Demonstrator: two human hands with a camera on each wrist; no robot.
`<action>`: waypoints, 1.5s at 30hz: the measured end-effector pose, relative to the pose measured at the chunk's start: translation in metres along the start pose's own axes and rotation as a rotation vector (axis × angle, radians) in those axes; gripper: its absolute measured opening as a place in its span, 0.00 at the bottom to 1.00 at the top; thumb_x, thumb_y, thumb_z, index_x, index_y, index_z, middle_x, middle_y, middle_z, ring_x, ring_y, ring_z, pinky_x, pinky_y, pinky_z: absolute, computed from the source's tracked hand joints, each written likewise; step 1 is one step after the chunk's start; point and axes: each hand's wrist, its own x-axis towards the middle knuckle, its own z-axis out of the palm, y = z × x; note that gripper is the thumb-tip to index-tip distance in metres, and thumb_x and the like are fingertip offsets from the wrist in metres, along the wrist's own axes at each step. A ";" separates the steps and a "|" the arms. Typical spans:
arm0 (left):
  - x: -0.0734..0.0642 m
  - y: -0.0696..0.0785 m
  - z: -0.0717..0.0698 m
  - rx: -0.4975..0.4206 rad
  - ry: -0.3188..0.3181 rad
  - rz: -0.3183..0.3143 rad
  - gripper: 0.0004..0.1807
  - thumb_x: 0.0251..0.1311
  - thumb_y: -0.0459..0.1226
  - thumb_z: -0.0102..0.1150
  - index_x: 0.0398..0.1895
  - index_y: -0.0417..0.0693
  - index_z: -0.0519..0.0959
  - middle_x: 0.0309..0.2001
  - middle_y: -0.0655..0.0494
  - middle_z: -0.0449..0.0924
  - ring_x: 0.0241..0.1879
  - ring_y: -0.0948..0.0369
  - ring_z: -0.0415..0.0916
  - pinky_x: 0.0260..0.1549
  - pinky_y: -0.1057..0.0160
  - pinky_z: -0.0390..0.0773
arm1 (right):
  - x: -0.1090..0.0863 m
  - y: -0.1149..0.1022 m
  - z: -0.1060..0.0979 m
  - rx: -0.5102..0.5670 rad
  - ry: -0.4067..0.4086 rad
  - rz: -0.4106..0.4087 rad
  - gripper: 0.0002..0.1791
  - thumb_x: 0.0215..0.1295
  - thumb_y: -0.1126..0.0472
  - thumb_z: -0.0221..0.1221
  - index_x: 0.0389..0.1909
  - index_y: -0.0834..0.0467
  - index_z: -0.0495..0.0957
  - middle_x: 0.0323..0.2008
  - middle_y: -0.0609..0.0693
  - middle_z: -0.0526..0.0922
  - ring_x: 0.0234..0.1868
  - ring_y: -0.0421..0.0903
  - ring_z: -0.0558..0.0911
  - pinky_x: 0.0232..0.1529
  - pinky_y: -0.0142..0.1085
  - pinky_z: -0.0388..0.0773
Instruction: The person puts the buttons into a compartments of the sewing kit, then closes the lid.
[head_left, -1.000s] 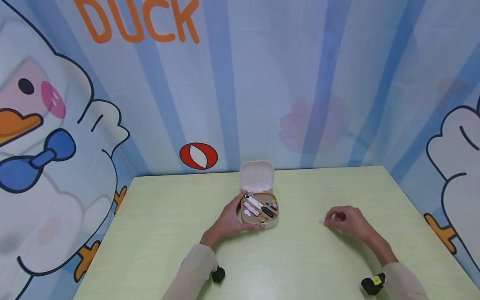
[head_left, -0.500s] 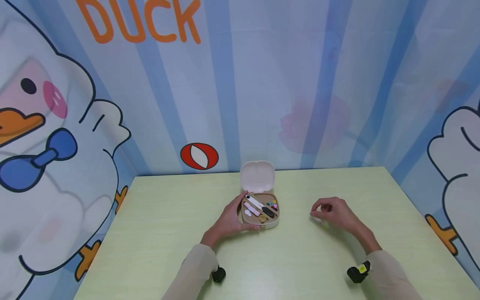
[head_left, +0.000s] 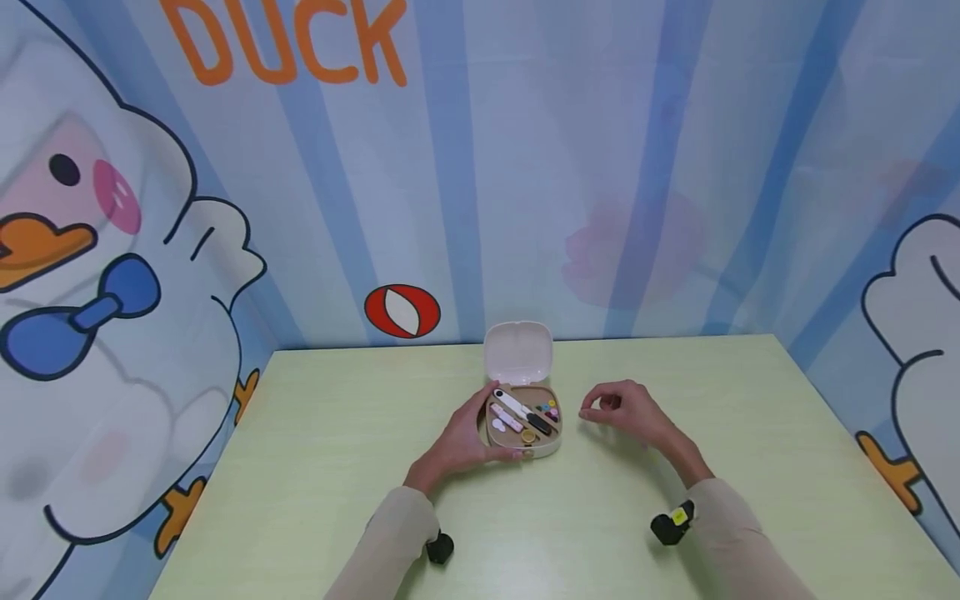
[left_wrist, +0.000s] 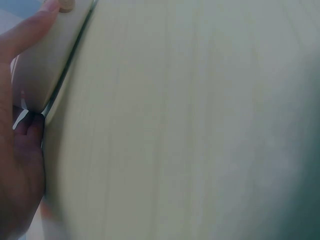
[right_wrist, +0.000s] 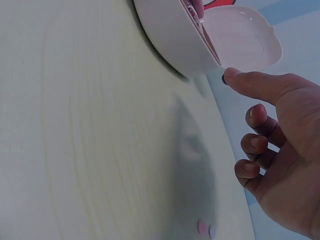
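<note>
On the table stands a pale case point(head_left: 546, 450) with its hinged lid point(head_left: 518, 352) raised. My left hand point(head_left: 460, 439) grips its left side, thumb along the front and fingers at the back. In the brown tray lie a white-and-black slim tool point(head_left: 522, 410), a pink-and-white piece point(head_left: 506, 417), a small gold round piece point(head_left: 528, 436) and several coloured buttons point(head_left: 552, 409). My right hand point(head_left: 628, 412) is just right of the case, thumb and forefinger together. The right wrist view shows a small dark button-like piece point(right_wrist: 224, 79) at its thumb tip, partly hidden.
On the table, a pink disc point(right_wrist: 202, 228) and a pale disc point(right_wrist: 212, 231) lie below the right hand in the right wrist view. A printed curtain point(head_left: 510, 167) hangs behind the table's back edge point(head_left: 675, 338). Black wrist cameras point(head_left: 671, 525) hang under the sleeves.
My right hand has left the small pieces at the right and moved left and away from me, towards the case, fingertips still pinched. My left hand keeps its hold on the case.
</note>
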 end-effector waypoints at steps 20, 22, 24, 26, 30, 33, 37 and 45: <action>0.001 0.000 0.000 0.015 -0.001 -0.003 0.69 0.42 0.61 0.82 0.84 0.60 0.50 0.81 0.59 0.55 0.78 0.58 0.54 0.75 0.48 0.60 | 0.037 -0.027 0.037 0.027 0.010 0.006 0.04 0.67 0.59 0.70 0.36 0.56 0.88 0.24 0.45 0.75 0.28 0.45 0.72 0.26 0.34 0.66; 0.001 0.000 -0.001 0.012 0.000 -0.003 0.68 0.42 0.61 0.82 0.84 0.59 0.50 0.81 0.58 0.56 0.78 0.57 0.54 0.75 0.47 0.60 | 0.039 -0.030 0.039 0.021 0.014 0.007 0.03 0.68 0.60 0.69 0.36 0.56 0.88 0.24 0.46 0.75 0.28 0.45 0.72 0.25 0.34 0.66; 0.000 0.001 -0.001 0.009 0.000 -0.004 0.69 0.43 0.61 0.82 0.85 0.58 0.50 0.81 0.57 0.56 0.78 0.56 0.54 0.74 0.47 0.60 | 0.041 -0.032 0.041 0.020 0.020 0.015 0.03 0.68 0.61 0.69 0.36 0.56 0.88 0.24 0.46 0.76 0.28 0.45 0.72 0.25 0.33 0.66; 0.000 0.001 -0.001 0.008 0.002 -0.002 0.68 0.43 0.61 0.82 0.85 0.58 0.50 0.81 0.56 0.56 0.78 0.56 0.54 0.74 0.46 0.60 | 0.043 -0.034 0.043 0.021 0.024 0.018 0.02 0.67 0.61 0.69 0.36 0.56 0.88 0.24 0.46 0.77 0.28 0.45 0.73 0.24 0.33 0.66; 0.000 0.000 -0.001 0.007 0.003 -0.003 0.68 0.42 0.61 0.82 0.84 0.58 0.50 0.81 0.57 0.56 0.78 0.57 0.54 0.74 0.47 0.60 | 0.047 -0.036 0.046 0.020 0.033 0.012 0.02 0.67 0.62 0.70 0.36 0.57 0.88 0.23 0.46 0.78 0.26 0.43 0.72 0.22 0.32 0.66; 0.001 -0.001 0.000 0.009 0.005 -0.002 0.68 0.42 0.60 0.82 0.84 0.59 0.50 0.80 0.58 0.56 0.78 0.58 0.55 0.75 0.48 0.60 | 0.048 -0.036 0.047 0.008 0.044 -0.011 0.03 0.66 0.62 0.70 0.35 0.59 0.87 0.22 0.46 0.77 0.25 0.42 0.72 0.22 0.31 0.65; 0.001 -0.002 0.000 0.018 0.007 0.006 0.68 0.43 0.60 0.82 0.84 0.58 0.50 0.80 0.58 0.56 0.78 0.58 0.55 0.74 0.47 0.60 | 0.049 -0.036 0.050 -0.003 0.052 -0.011 0.05 0.66 0.62 0.71 0.34 0.60 0.87 0.21 0.45 0.76 0.24 0.42 0.71 0.22 0.31 0.65; 0.000 -0.001 -0.001 0.013 0.004 0.009 0.68 0.43 0.60 0.82 0.84 0.57 0.50 0.81 0.57 0.56 0.78 0.57 0.55 0.74 0.47 0.60 | 0.050 -0.039 0.050 -0.004 0.036 0.048 0.04 0.67 0.62 0.69 0.39 0.58 0.89 0.24 0.46 0.77 0.25 0.43 0.72 0.22 0.32 0.65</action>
